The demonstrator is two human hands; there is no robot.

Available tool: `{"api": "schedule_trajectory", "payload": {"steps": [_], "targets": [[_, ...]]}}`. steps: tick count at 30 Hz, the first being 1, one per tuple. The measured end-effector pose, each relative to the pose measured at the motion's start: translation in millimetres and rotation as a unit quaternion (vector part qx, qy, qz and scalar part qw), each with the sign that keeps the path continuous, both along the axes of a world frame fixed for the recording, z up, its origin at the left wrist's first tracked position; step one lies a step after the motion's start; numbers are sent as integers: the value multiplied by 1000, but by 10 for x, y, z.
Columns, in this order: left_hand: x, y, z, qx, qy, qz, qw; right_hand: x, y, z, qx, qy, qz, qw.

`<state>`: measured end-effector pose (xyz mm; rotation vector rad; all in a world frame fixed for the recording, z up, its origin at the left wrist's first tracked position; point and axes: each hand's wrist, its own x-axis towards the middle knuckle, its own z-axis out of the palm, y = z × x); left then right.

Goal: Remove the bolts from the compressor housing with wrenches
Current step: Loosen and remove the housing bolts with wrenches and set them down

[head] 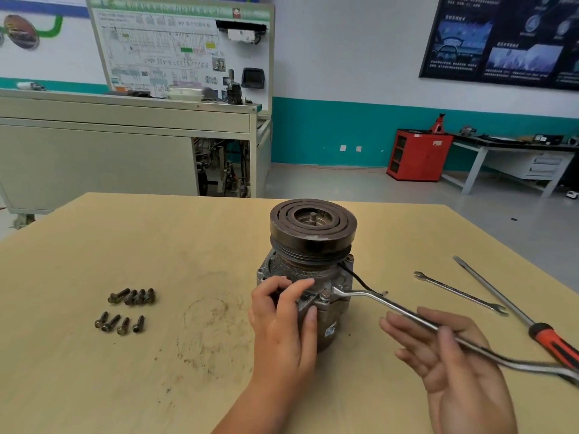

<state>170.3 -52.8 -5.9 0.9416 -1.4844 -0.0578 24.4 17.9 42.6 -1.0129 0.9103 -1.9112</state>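
Observation:
The compressor point(310, 264) stands upright in the middle of the wooden table point(156, 245), with its dark grooved pulley on top. My left hand point(283, 321) grips the grey housing from the front left. A long offset wrench point(407, 314) has its head on a bolt point(325, 296) at the housing's front flange. My right hand point(445, 355) lies under the wrench shaft with straight fingers, the thumb resting over it. Several removed bolts point(128, 310) lie in two rows on the table to the left.
A small open-ended spanner point(460, 293) and a long screwdriver with a red and black handle point(517, 311) lie on the table to the right. A black wire point(360, 281) hangs from the compressor. Benches, a display board and a red cabinet point(418, 155) stand beyond.

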Motion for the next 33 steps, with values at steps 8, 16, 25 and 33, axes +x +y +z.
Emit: {"api": "schedule_trajectory", "payload": {"steps": [8,16,25,33], "targets": [[4,17,19,16,-6,6,1000,189,109,-98,-54,142,-49,987],[9,1,11,8,-6,1,1000,81,103,-105,-49,233,-58,970],[19,0,-3,10,-8,0,1000,54,11,-77,-31,164,-36,985],[-8,-18,-12,-28,-21,7,999,-135,-1070,237,137,102,140,975]]}}
